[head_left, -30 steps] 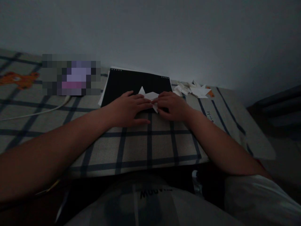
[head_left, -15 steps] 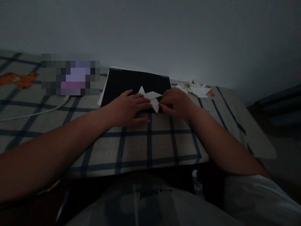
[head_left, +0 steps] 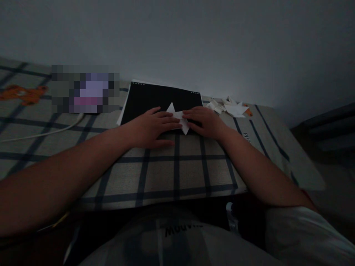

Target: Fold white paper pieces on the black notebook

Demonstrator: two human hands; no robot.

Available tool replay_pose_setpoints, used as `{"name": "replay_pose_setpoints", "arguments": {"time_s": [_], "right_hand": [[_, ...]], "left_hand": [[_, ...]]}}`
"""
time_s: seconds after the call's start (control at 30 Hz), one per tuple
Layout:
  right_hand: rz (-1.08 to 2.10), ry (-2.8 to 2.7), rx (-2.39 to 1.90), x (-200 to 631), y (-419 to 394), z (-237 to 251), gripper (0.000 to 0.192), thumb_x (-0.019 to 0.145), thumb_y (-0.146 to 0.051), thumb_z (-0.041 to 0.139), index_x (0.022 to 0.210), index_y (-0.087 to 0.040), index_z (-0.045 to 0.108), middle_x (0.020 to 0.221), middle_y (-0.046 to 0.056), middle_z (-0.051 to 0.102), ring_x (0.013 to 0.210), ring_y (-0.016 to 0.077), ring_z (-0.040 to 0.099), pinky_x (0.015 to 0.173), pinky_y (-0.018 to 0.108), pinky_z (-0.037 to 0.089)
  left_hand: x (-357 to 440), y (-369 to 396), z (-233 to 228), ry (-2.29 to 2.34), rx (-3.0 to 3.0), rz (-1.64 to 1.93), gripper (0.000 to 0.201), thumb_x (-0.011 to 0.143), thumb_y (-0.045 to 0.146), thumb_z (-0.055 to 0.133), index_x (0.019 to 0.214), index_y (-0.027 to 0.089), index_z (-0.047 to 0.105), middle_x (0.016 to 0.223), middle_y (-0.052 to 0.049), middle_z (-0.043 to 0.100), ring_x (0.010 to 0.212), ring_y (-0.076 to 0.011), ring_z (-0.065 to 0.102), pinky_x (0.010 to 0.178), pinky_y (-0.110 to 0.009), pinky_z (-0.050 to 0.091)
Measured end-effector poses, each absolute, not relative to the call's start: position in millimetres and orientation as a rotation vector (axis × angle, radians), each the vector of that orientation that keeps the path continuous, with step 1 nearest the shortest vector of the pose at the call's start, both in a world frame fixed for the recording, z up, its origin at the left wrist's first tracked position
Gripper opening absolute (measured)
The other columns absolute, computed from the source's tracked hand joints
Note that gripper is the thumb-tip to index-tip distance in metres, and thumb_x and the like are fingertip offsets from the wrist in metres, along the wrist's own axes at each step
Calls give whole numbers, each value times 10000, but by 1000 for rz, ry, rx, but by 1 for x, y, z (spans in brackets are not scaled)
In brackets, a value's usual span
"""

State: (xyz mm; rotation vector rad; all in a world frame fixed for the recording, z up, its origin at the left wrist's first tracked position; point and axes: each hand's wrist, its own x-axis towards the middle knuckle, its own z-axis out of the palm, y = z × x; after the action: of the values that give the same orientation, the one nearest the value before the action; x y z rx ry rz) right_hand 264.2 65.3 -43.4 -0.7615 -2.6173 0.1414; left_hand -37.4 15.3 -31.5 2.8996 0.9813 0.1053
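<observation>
A white folded paper (head_left: 178,115) with pointed ends lies on a black spiral-bound notebook (head_left: 161,96). My left hand (head_left: 151,127) is spread flat over the paper's left part, its thumb stretched out beyond the notebook's front edge. From the other side my right hand (head_left: 204,120) rests on the paper's right part with its fingers stretched out flat. The fingertips of both hands come close together over the middle of the paper. One point shows above the left fingers and another below, between the hands. The rest of the paper is hidden under the fingers.
Several white folded paper pieces (head_left: 234,109) lie right of the notebook, by the wall. To the left is a blurred-out device (head_left: 93,90) with a white cable (head_left: 62,129). A checked cloth (head_left: 177,173) covers the table, whose front edge is close to my body.
My right fingers have gone from a pinch at the paper's right point to lying flat on it, nearer my left hand. The left hand stays spread on the paper.
</observation>
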Motion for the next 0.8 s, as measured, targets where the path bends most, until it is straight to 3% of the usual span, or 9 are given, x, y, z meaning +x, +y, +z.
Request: {"name": "replay_pose_setpoints", "arguments": {"time_s": [0.2,0.37,0.47,0.6,0.8], "right_hand": [[141,-2690,-816,263,61,-42,391,1111,-339,595,1377,-223,858,1495,130,809,1363,331,739,1186,571,553],[92,-2674,-842,260,58,-39,379,1114,-379,593,1306,-230,883,1390,122,852,1271,330,753,1118,535,560],[71,-2611,-889,258,58,-42,425,1118,-396,584,1387,-200,849,1354,142,853,1257,334,742,1106,528,556],[93,-2502,-1022,257,62,-52,516,1115,-374,589,1575,-187,729,1483,175,786,1350,347,686,1159,557,531],[275,-2471,-1061,259,71,-56,455,1073,-355,670,1489,-218,790,1383,147,798,1242,314,686,1116,527,529]], "left_hand": [[-38,17,-33,937,2948,240,632,1148,581,519,1711,298,569,1743,-94,621,1655,-331,514,1397,-538,285],[-36,13,-26,1145,2923,252,636,1159,608,458,1631,229,654,1620,-152,711,1501,-368,644,1236,-522,466],[-37,15,-25,1147,2910,199,594,1160,605,449,1507,228,748,1555,-139,751,1449,-369,672,1175,-508,503],[-40,20,-28,997,2942,205,562,1163,590,460,1472,233,765,1566,-130,749,1471,-348,663,1194,-487,511],[-41,21,-31,988,2929,170,613,1175,567,457,1600,184,679,1677,-180,662,1547,-344,630,1291,-488,477]]}}
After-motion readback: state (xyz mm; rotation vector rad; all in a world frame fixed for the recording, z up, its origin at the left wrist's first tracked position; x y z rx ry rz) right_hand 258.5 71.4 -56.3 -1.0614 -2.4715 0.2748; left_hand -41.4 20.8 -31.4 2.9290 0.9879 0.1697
